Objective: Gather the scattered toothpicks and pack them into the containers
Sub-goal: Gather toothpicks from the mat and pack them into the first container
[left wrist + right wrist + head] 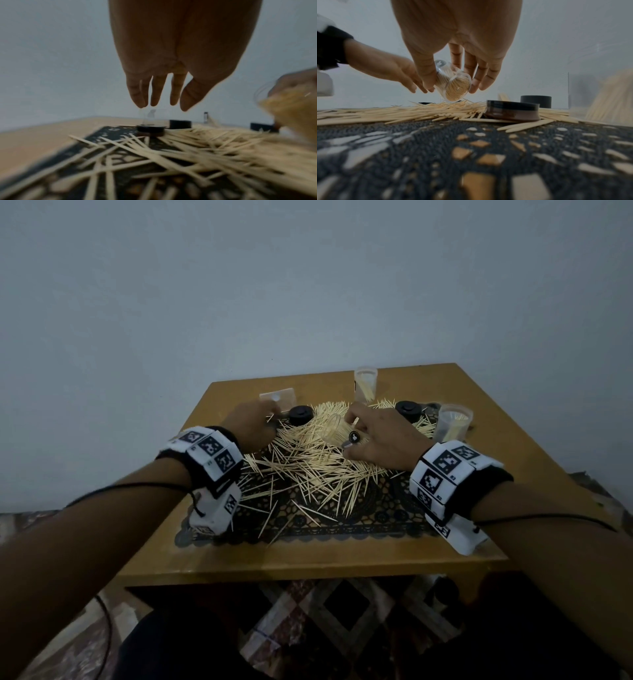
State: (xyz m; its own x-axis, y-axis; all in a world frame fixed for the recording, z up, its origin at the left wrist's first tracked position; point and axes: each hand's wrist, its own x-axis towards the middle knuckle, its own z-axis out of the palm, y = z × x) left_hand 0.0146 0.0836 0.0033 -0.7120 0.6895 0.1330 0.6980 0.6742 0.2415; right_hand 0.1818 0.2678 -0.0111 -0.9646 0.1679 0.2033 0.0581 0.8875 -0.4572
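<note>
Holding one clear container point(453, 86) in the right hand point(380, 436), thumb and fingers curled round it, tilted on its side. Hovered just above the heap, mouth crammed with toothpick ends. Looked about full, that one!

Hung loose and empty beside it, the left hand point(161, 75), fingers straight and pointing down over a black lid point(150, 128). Seemed to carry something clear and upright on top, that lid, but too faint to call.

Stood upright at the far side, two more containers point(365, 385) point(454, 422), each holding a leaning bundle, neither capped. Sat among the sticks, two black lids point(301, 415) point(407, 409).

So: partly done, by the look of it. Still plenty left, though. Sprawled across the middle, a thick tangle of scattered toothpicks point(318, 460), with strays trailing toward the near edge. Judged well short of halfway; gathering, packing and capping all yet to do.

Lay under the pile, a black lace-patterned mat point(342, 522), on a tan wooden surface point(479, 508) with a glossy top. Rose behind it, a plain grey-blue wall point(308, 285), bare and dimly lit. Showed below the near edge, a patterned rug point(342, 611) in a diamond design. Wrapped round both wrists, white bands with black square markers.
</note>
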